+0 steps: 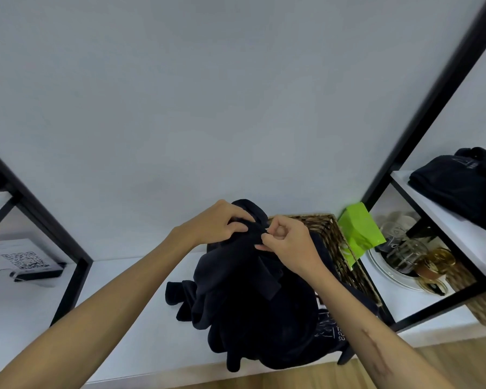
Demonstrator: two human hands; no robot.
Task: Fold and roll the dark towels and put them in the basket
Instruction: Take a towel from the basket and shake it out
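Note:
A dark navy towel hangs in a crumpled bunch above the white shelf, its lower folds spilling over the shelf's front edge. My left hand grips its top edge with curled fingers. Just to the right, my right hand pinches the same edge between thumb and fingers. Behind the towel stands a woven wicker basket, mostly hidden by the cloth and my right arm. White lettering shows on dark cloth at the lower right.
A folded dark towel lies on the upper right shelf. A green packet leans beside the basket. Glassware on a white plate fills the lower right compartment. A QR-code stand sits at left. Black frame posts flank the shelf.

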